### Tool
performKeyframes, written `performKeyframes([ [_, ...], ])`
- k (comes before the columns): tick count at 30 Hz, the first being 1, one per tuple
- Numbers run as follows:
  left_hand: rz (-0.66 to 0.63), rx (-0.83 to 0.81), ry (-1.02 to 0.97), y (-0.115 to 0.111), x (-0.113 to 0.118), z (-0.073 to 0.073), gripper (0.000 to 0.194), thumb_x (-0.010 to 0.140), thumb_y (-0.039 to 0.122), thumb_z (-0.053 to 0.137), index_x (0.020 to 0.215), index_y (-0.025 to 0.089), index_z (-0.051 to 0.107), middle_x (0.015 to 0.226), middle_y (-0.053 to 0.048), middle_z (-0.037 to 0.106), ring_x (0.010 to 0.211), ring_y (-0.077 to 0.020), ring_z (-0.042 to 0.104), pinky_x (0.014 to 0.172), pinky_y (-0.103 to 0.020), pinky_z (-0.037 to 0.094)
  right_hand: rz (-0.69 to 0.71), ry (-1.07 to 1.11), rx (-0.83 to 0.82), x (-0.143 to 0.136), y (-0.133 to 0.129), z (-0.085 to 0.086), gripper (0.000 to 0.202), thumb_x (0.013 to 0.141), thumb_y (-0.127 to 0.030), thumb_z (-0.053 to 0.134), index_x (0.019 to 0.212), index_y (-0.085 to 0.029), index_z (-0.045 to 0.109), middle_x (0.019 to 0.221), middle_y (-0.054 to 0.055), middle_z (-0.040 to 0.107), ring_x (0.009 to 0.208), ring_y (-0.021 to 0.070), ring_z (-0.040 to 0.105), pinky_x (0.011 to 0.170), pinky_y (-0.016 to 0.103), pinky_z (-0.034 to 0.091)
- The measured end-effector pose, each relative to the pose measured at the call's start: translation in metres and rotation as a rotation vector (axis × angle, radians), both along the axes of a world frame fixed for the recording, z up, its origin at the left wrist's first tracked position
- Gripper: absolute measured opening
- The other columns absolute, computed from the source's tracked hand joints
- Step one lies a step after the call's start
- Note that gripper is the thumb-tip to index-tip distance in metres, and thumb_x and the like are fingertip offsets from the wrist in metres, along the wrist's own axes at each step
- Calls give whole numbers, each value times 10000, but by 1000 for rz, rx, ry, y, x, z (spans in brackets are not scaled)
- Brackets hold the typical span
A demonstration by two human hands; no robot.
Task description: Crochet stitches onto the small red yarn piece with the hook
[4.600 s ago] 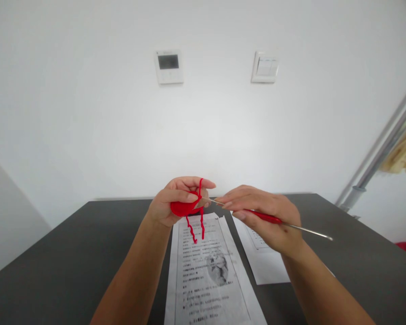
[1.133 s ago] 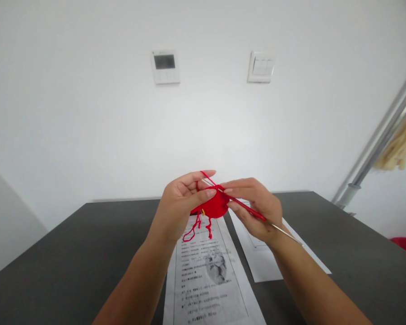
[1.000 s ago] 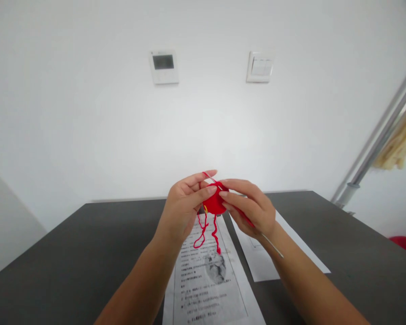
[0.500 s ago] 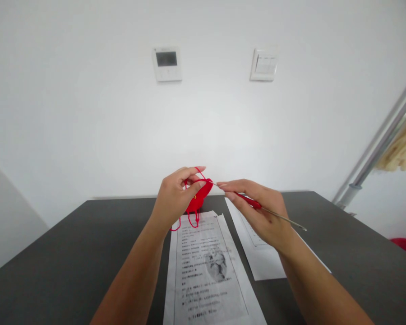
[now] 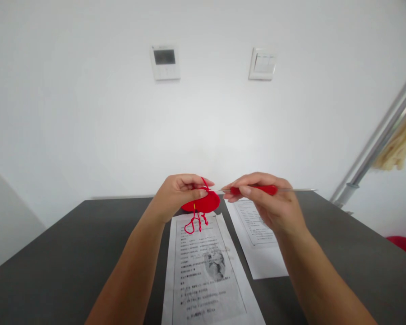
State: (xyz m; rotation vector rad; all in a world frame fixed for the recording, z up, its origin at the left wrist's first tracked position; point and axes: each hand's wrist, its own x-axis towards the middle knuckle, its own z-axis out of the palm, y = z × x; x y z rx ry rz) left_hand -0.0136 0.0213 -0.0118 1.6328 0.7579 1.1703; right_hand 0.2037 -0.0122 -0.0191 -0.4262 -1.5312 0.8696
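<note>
Pinching rounded red yarn piece (image 5: 206,203) in left grip (image 5: 176,192), extending below and right of it. Holding slim red-handled metal hook (image 5: 269,190) in right grip (image 5: 274,203), aligned near-level sideways, pointing left toward piece's upper edge.

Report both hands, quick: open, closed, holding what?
Left hand: closed, pinching the red yarn piece under its thumb.
Right hand: closed, holding the red-handled metal tool.
</note>
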Motion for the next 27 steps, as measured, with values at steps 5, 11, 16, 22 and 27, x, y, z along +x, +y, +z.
performKeyframes([
  [5, -151, -196, -65, -5, 0, 3, 211, 584, 248, 883, 762, 174, 799, 730, -58, 782, 635, -173, 694, 641, -299, 559, 34, -13, 177, -9, 10, -10, 83, 887, -258, 747, 939, -268, 812, 930, 37, 827, 816, 194, 777, 740, 346, 657],
  [11, -112, -213, -75, -8, -1, 7, 198, 571, 206, 878, 743, 166, 788, 700, -45, 761, 601, -144, 652, 601, -266, 518, -121, -337, 563, -4, 9, -2, 341, 932, -148, 636, 1204, -328, 736, 1200, 30, 780, 1116, 215, 710, 972, 426, 580],
  [16, -41, -82, 44, -9, -2, 8, 105, 709, 264, 810, 751, 175, 772, 757, -42, 757, 705, -165, 671, 675, -279, 529, -87, -342, 472, -2, 9, -5, 290, 965, -169, 605, 1183, -300, 743, 1138, 44, 794, 1075, 195, 727, 935, 384, 600],
  [22, 75, -21, 26, -10, 1, 8, 283, 725, 327, 825, 967, 183, 801, 911, -58, 779, 815, -184, 694, 758, -294, 553, -97, -243, 319, -1, 11, -13, 228, 990, -213, 593, 1088, -314, 772, 1125, 10, 794, 1056, 180, 741, 937, 359, 608],
  [27, 113, -16, -52, -12, 7, 3, 595, 691, 305, 848, 1252, 160, 715, 818, -16, 721, 764, -160, 657, 732, -293, 553, -194, -300, 414, -4, 7, -8, 252, 984, -151, 567, 1083, -282, 758, 1137, 22, 792, 1073, 174, 740, 958, 345, 601],
])
